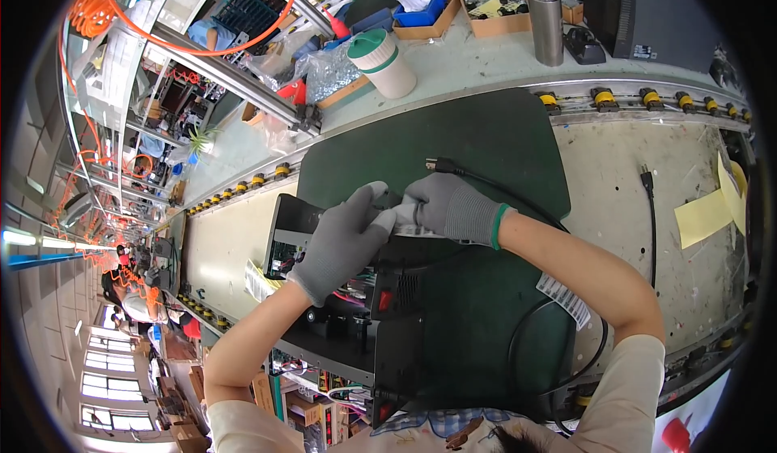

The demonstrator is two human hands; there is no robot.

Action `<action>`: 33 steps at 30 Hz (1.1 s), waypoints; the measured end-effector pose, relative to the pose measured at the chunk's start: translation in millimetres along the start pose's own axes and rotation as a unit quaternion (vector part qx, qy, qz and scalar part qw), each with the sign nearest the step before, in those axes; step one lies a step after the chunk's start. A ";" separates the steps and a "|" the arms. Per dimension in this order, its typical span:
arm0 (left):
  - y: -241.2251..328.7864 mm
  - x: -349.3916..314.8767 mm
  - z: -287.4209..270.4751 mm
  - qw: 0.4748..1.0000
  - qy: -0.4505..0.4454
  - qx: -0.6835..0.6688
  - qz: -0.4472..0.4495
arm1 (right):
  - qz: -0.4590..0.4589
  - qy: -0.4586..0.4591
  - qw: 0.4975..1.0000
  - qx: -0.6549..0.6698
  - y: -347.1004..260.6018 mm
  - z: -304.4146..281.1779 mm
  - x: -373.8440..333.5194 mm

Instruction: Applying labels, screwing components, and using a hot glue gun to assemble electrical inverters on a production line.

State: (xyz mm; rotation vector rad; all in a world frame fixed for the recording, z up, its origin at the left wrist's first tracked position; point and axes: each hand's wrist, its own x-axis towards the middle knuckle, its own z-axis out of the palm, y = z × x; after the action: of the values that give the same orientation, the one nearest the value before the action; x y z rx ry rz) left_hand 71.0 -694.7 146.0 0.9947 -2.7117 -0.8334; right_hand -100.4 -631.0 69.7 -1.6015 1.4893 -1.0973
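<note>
My left hand (344,238), in a grey glove with pale fingertips, bends over a black metal case (348,352). Its thumb and fingers curl in toward my right hand (453,206), gloved alike with a green cuff. The fingertips of both hands meet closely above the case's far end. A small white piece with dark marks (414,230) shows just under the right fingers; what each hand grips is mostly hidden. Coloured wires and a red switch (384,300) sit in the case below my left hand. Beyond my right hand lies a black power plug (437,164) with its cable.
A dark green mat (486,129) lies under the case on the conveyor line. To the right are another plug (646,179) and yellow paper (702,216). A tagged cable (564,299) loops nearby. The back shelf holds a white jar (388,72) and steel flask (545,28).
</note>
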 end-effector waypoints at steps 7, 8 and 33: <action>43.8 -22.2 3.8 0.958 0.101 0.234 0.132 | 0.157 0.123 0.969 0.145 -72.3 -41.7 -82.0; 47.5 -37.6 0.4 0.958 0.156 0.119 0.210 | 0.155 0.123 0.970 0.141 -79.5 -29.7 -93.6; 50.7 -180.0 5.2 0.988 0.043 -0.150 -0.016 | -0.047 0.144 0.949 0.275 -99.0 77.7 -144.6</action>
State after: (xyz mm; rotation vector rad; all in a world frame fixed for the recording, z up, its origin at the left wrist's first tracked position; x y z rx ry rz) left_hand 180.3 -546.8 180.1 0.9823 -2.4098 -1.1339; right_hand 13.1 -481.3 108.2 -1.1616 1.1383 -1.6840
